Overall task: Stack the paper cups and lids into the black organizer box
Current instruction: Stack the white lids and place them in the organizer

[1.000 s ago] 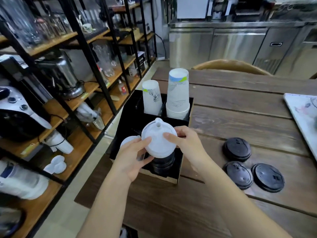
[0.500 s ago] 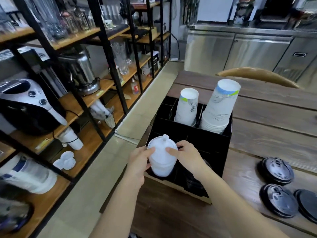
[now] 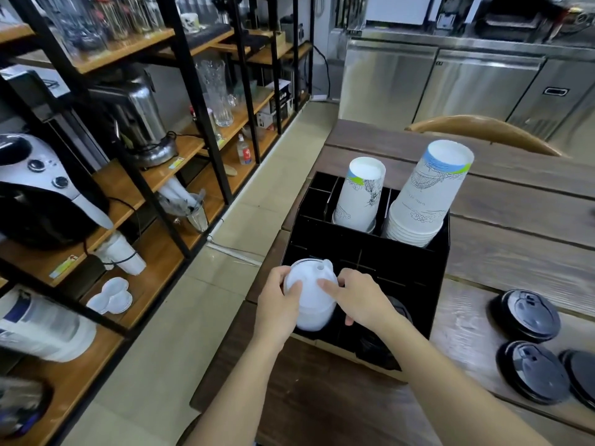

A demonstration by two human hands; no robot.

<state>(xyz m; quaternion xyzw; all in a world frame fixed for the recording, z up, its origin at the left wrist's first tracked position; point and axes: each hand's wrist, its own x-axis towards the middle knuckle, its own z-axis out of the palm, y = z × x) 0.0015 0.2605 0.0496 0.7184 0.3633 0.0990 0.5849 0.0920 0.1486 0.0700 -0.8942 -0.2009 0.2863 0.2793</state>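
Head view, looking down at the near-left corner of a wooden table (image 3: 515,252). The black organizer box (image 3: 415,272) sits at that corner. Its two far compartments hold upside-down paper cups: a short stack (image 3: 359,194) on the left and a taller, wider stack (image 3: 425,194) on the right, leaning slightly away to the right.

Both hands meet over the near-left compartment. The left hand (image 3: 277,304) wraps the left flank of a stack of white lids (image 3: 310,294), thumb laid across the upper face. The right hand (image 3: 360,300) closes on the right flank, index finger pressing the top lid beside its raised spout. Neither hand is spread; each is curled against the stack, pinching it between them. The stack's axis runs nearly vertical, tipped a little toward the viewer, and its lower end appears to be inside the compartment; whether it rests on the floor of the box cannot be told.

The governing relation: the stack lies directly between the hands and directly above its slot, so the remaining motion is probably a short downward seating along the stack's own axis.

In the near-right compartment, partly hidden under the right forearm, dark lids (image 3: 376,349) appear already stowed. Three loose black lids (image 3: 528,317) lie on the table well to the right of the box, nearer the right hand; these likely come next.
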